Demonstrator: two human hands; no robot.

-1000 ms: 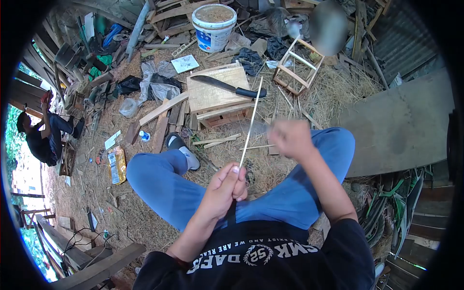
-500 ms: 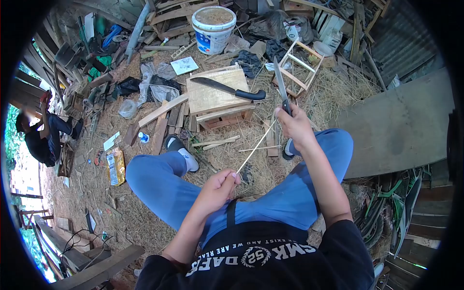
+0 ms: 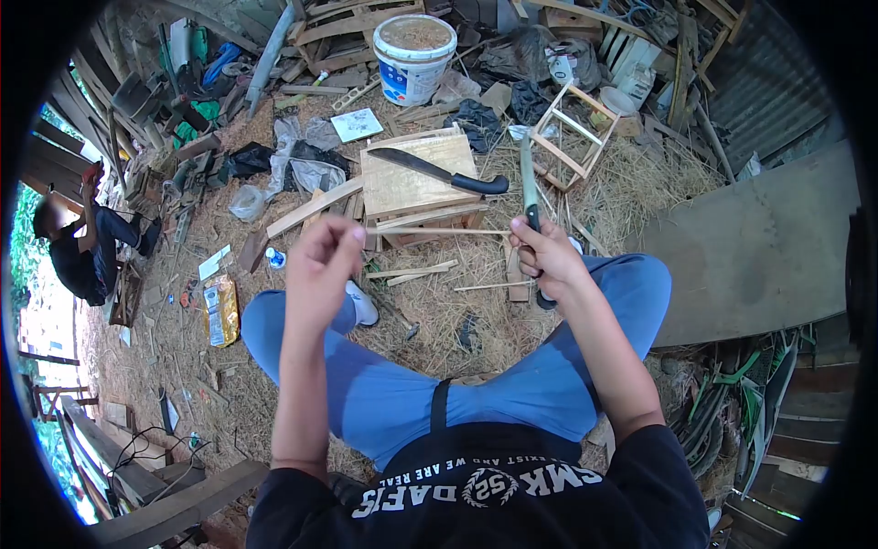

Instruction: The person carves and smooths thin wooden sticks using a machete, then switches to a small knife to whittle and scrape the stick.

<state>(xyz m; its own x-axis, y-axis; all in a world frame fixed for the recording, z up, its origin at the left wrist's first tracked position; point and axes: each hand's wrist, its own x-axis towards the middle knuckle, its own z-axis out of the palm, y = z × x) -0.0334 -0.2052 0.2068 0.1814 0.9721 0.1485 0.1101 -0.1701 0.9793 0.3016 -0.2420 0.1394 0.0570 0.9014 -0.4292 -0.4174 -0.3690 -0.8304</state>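
Note:
My left hand [image 3: 320, 273] is raised over my left knee, thumb and fingers pinched at one end of a thin wooden stick [image 3: 439, 231]. The stick runs almost level across to my right hand [image 3: 549, 253], where its other end meets the thumb and fingers. That same hand grips a knife [image 3: 529, 178] by its black handle, blade pointing up and away from me. Just beyond the stick stands a low wooden stool [image 3: 389, 197]. Across its top lies a machete [image 3: 416, 163] with a dark blade and black handle.
Thin wood strips [image 3: 412, 273] and a hammer [image 3: 402, 320] lie on the straw-covered ground. Farther off are a white bucket [image 3: 413, 69] and a small wooden frame [image 3: 574, 137]. A large board [image 3: 750, 247] is at right. Another person [image 3: 80, 242] sits at far left.
My left hand has swung up and to the left with its end of the stick, turning the stick from slanted to nearly level. The knife hand has shifted slightly down.

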